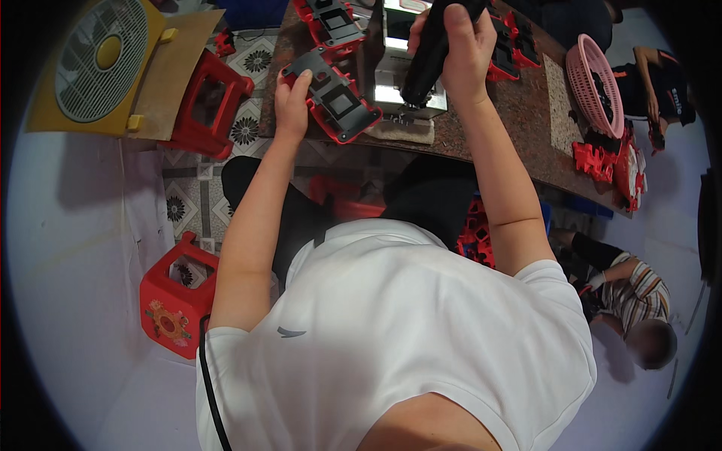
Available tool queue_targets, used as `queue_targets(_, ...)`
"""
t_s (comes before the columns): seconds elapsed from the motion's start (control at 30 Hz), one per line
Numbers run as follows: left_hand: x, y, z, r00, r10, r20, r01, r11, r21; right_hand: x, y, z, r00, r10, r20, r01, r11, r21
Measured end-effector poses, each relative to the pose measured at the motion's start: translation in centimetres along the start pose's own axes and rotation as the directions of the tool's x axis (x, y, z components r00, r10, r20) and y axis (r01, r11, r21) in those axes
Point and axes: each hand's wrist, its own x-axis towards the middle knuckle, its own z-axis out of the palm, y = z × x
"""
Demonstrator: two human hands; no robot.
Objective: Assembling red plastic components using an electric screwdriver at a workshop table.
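My left hand (292, 105) grips the edge of a red and dark-grey plastic housing (342, 101) with a square window, tilted over the table's near edge. In my right hand (468, 60) is a black power screwdriver (430, 56), its tip pointing down toward me. Just under that tip stands a silvery box-shaped device (391, 59), partly hidden by the tool. A second housing (331, 26) of the same kind lies beyond my left hand. More red and black housings (519, 45) lie to the right of my right hand.
On the stone-topped table's (519, 143) right side are a pink basket (583, 83) and loose red parts (594, 161). Red stools (169, 301) and a yellow box fan (113, 60) stand at left. Two people (639, 289) are at the right.
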Motion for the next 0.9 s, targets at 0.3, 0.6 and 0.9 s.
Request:
queue_targets(0.3,-0.6,1.2,1.1,0.999,-0.041,-0.028,0.041,0.999,0.016,3.4,1.8,10.3,0.925,-0.376,-0.051,0.377,0.897,0.232)
queue_targets(0.6,-0.7,1.6,0.7,0.993,-0.117,-0.030,0.116,0.993,-0.011,3.8,4.7,13.3,0.912,-0.409,0.023,0.393,0.890,0.229)
queue_targets(0.9,-0.2,2.4,1.1,0.998,-0.050,0.046,0.053,0.995,-0.080,3.6,5.4,13.4,0.900,-0.427,0.090,0.426,0.904,0.031)
